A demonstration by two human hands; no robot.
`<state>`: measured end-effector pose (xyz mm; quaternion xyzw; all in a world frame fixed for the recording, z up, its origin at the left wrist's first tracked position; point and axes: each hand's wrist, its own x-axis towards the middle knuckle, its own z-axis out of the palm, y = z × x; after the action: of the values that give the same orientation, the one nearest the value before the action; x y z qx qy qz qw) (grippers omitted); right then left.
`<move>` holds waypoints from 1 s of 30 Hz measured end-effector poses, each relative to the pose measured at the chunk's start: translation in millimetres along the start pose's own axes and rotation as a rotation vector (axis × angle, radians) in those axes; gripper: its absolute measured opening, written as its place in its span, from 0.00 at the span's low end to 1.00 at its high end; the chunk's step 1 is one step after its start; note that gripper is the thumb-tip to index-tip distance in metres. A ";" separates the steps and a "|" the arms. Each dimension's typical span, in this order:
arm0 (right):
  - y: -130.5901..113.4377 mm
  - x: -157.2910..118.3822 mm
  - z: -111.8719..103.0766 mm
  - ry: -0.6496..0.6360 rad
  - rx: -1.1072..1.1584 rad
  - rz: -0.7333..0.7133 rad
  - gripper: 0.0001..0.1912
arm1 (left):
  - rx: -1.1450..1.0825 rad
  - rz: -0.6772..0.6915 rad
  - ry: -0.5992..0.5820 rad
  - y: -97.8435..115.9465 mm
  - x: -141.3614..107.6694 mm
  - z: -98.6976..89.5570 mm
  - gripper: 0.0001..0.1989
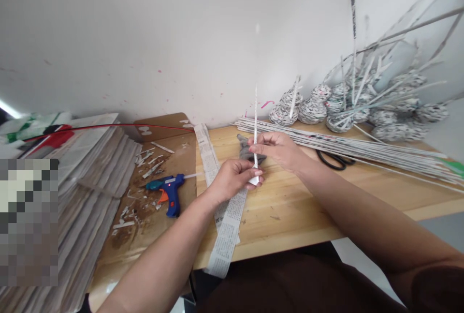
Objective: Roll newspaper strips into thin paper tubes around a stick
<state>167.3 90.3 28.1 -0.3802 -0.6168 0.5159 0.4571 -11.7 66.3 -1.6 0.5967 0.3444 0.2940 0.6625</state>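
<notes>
A thin white paper tube (255, 114) stands nearly upright between my hands, above the wooden table. My left hand (237, 177) pinches its wider, flattened lower end. Higher up, the fingers of my right hand (271, 148) close on the tube's middle part. Behind my hands lies a grey bundle (244, 147), partly hidden. Long newspaper strips (228, 235) lie under and beside my left hand, and one hangs over the table's front edge.
A blue glue gun (170, 192) lies on the left among paper scraps, near stacked newspaper (97, 182). Long paper tubes (348, 148), black-handled scissors (335, 159) and woven paper pieces (313, 110) are on the right. A wall rises behind.
</notes>
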 end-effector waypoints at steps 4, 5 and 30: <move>-1.0 -1.0 -1.4 -0.159 -0.028 0.072 0.14 | 0.013 0.003 0.011 1.5 -0.1 -0.9 0.17; -0.7 -1.1 -1.9 -0.225 -0.028 0.107 0.14 | 0.022 0.002 0.009 1.9 0.0 -1.0 0.18; 3.2 3.0 -4.8 0.014 0.131 0.018 0.11 | 0.113 0.044 -0.045 -3.0 -1.3 0.5 0.16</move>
<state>171.0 95.0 25.7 -0.3587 -0.5751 0.5566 0.4804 -12.2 64.6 -4.4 0.6469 0.3324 0.2752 0.6288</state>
